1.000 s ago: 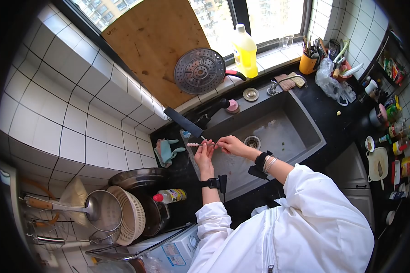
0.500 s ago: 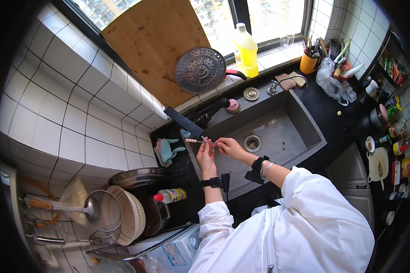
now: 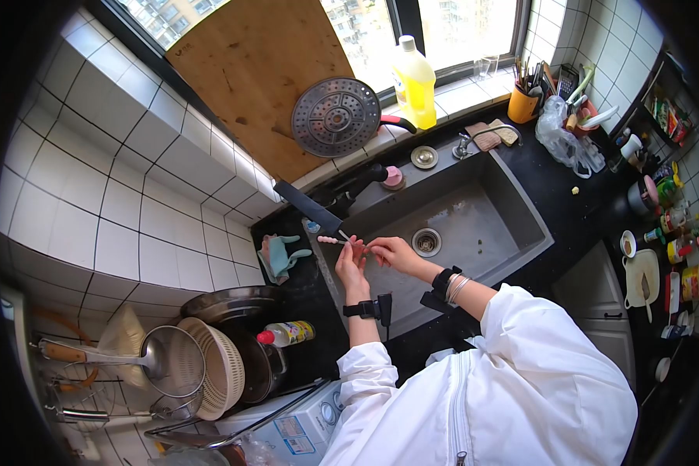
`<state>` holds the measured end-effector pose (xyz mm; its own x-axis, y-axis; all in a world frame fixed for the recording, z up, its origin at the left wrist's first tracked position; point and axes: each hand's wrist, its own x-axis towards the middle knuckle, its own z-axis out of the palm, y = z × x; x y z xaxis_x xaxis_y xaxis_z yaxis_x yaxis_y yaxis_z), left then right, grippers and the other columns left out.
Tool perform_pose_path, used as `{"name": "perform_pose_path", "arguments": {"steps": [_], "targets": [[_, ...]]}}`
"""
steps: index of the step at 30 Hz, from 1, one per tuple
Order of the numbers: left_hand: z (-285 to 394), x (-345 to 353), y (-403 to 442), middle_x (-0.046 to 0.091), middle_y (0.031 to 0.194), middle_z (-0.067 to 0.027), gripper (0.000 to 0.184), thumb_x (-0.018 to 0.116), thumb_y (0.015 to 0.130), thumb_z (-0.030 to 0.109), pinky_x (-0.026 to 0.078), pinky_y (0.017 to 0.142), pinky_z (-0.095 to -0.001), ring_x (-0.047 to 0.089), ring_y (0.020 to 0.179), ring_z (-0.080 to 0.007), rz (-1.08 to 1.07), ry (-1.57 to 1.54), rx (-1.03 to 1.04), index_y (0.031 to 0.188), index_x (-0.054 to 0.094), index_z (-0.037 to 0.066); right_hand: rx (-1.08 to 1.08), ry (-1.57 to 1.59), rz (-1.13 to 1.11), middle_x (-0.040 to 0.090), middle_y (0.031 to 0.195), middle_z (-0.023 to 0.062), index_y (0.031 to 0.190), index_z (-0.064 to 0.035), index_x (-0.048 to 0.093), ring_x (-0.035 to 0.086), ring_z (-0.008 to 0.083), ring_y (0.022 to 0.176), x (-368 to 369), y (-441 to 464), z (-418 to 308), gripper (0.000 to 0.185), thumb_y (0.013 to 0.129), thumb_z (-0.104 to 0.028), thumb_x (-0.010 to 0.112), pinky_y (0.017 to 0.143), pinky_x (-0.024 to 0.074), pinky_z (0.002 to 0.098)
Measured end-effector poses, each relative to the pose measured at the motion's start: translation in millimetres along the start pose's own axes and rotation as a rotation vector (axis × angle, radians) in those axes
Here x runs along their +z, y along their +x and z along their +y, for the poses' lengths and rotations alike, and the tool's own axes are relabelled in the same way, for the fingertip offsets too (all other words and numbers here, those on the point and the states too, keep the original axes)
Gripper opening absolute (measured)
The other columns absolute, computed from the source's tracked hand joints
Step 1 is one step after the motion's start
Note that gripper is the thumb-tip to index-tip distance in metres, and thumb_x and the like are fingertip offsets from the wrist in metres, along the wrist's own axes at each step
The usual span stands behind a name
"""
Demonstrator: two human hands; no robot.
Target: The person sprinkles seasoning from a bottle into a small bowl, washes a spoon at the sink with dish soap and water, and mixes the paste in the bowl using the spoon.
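Over the left rim of the grey sink (image 3: pixel 532 247), my left hand (image 3: pixel 352 268) holds a thin skewer with small pink pieces (image 3: pixel 328 240) threaded near its far left end. Its palm is turned partly up, the fingers curled round the stick. Close beside it my right hand (image 3: pixel 392 255) has its fingertips pinched together near the left fingertips; whatever lies between them is too small to make out. Just beyond the left hand, a dark wide-bladed knife (image 3: pixel 309 208) lies slanted at the sink's back left corner.
A teal glove (image 3: pixel 281 256) lies left of the sink. A red-capped bottle (image 3: pixel 291 334) and a cream colander (image 3: pixel 224 371) sit nearer me. Behind stand a wooden board (image 3: pixel 256 78), a perforated steamer plate (image 3: pixel 336 116), a yellow bottle (image 3: pixel 416 89) and the faucet (image 3: pixel 462 147).
The view has shifted slightly, so the surroundings sit a little further left. Both hands stay close together over the sink's left edge, with the skewer still in the left hand.
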<state>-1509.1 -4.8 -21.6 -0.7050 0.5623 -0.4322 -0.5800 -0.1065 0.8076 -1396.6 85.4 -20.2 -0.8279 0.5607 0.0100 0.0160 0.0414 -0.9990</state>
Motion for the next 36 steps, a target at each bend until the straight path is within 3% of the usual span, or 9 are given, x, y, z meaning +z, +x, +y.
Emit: {"name": "perform_pose_path", "arguments": {"steps": [3, 6, 9, 15, 18, 24, 30, 33, 36], "targets": [[2.6, -2.4, -2.6, 0.067, 0.091, 0.0047, 0.027, 0.057, 0.092, 0.035, 0.036, 0.065, -0.0207, 0.062, 0.087, -0.0071, 0.015, 0.006, -0.002, 0.107, 0.064, 0.013, 0.028, 0.024, -0.01, 0.056, 0.061, 0.0028, 0.099, -0.0011, 0.064, 0.051, 0.0079, 0.055, -5.1, 5.5, 4.1, 0.017, 0.091, -0.012, 0.054, 0.051, 0.0412, 0.0238], [0.5, -9.2, -0.9, 0.067, 0.094, 0.0017, 0.027, 0.056, 0.093, 0.034, 0.041, 0.067, -0.023, 0.062, 0.091, -0.0094, 0.049, 0.098, 0.007, 0.103, 0.064, 0.011, -0.128, -0.158, 0.086, 0.058, 0.066, 0.0036, 0.098, -0.0018, 0.065, 0.053, 0.0068, 0.061, -6.5, 11.1, 4.6, 0.015, 0.089, -0.012, 0.058, 0.054, 0.0435, 0.0234], [-12.6, -28.1, 11.0, 0.064, 0.107, -0.0035, 0.027, 0.056, 0.093, 0.028, 0.046, 0.08, -0.0294, 0.061, 0.098, -0.015, -0.066, -0.073, 0.038, 0.111, 0.06, 0.008, -0.269, -0.253, 0.155, 0.063, 0.077, 0.0049, 0.101, -0.0039, 0.064, 0.056, 0.0069, 0.066, -1.5, 20.4, 5.6, 0.016, 0.087, -0.012, 0.06, 0.057, 0.0454, 0.0239], [-12.1, -31.0, -1.3, 0.06, 0.117, -0.0059, 0.03, 0.053, 0.095, 0.021, 0.046, 0.086, -0.0303, 0.059, 0.103, -0.0177, -0.046, -0.2, 0.23, 0.121, 0.054, 0.005, 0.192, 0.441, 0.067, 0.066, 0.079, 0.0098, 0.101, 0.0017, 0.06, 0.062, 0.0123, 0.057, 20.7, 44.0, 3.3, 0.018, 0.088, -0.01, 0.056, 0.049, 0.0477, 0.0222], [-7.2, -31.7, -13.7, 0.06, 0.116, -0.0059, 0.032, 0.055, 0.094, 0.022, 0.045, 0.087, -0.0289, 0.059, 0.104, -0.0171, -0.005, -0.218, 0.198, 0.122, 0.053, 0.007, 0.216, 0.39, -0.012, 0.065, 0.07, 0.0109, 0.092, 0.0038, 0.061, 0.061, 0.0132, 0.052, 23.4, 56.5, 5.6, 0.02, 0.091, -0.014, 0.053, 0.046, 0.0474, 0.0209], [-16.5, -49.2, -30.8, 0.062, 0.108, -0.0031, 0.033, 0.06, 0.09, 0.033, 0.045, 0.083, -0.0288, 0.059, 0.095, -0.0134, 0.203, -0.252, 0.191, 0.114, 0.056, 0.011, 0.245, 0.172, -0.056, 0.058, 0.056, 0.0044, 0.081, 0.0008, 0.065, 0.054, 0.01, 0.046, 29.1, 59.9, -4.7, 0.025, 0.093, -0.019, 0.054, 0.044, 0.0413, 0.0236], [-14.1, -61.8, -39.6, 0.062, 0.097, -0.0003, 0.032, 0.064, 0.087, 0.036, 0.044, 0.078, -0.0279, 0.058, 0.09, -0.0122, 0.149, -0.333, 0.117, 0.108, 0.058, 0.013, 0.111, 0.116, -0.122, 0.051, 0.054, -0.0023, 0.081, -0.0032, 0.064, 0.042, 0.005, 0.048, 41.1, 60.5, 4.0, 0.03, 0.095, -0.025, 0.05, 0.046, 0.0323, 0.0221], [-17.1, -72.4, -38.2, 0.062, 0.094, 0.0011, 0.03, 0.065, 0.087, 0.034, 0.045, 0.076, -0.0265, 0.058, 0.087, -0.0114, 0.163, -0.218, 0.023, 0.107, 0.059, 0.014, 0.223, 0.202, -0.086, 0.05, 0.055, -0.0034, 0.081, -0.0029, 0.064, 0.04, 0.005, 0.048, 37.3, 58.2, -3.1, 0.031, 0.095, -0.026, 0.05, 0.047, 0.032, 0.0219], [-20.3, -69.7, -43.7, 0.062, 0.086, 0.0016, 0.026, 0.065, 0.087, 0.033, 0.043, 0.067, -0.0217, 0.059, 0.076, -0.0088, 0.197, -0.125, 0.123, 0.1, 0.061, 0.011, 0.224, 0.133, -0.062, 0.049, 0.059, -0.0036, 0.083, -0.0027, 0.064, 0.039, 0.005, 0.05, 37.3, 59.2, 0.3, 0.031, 0.096, -0.026, 0.048, 0.048, 0.033, 0.0223]]}}
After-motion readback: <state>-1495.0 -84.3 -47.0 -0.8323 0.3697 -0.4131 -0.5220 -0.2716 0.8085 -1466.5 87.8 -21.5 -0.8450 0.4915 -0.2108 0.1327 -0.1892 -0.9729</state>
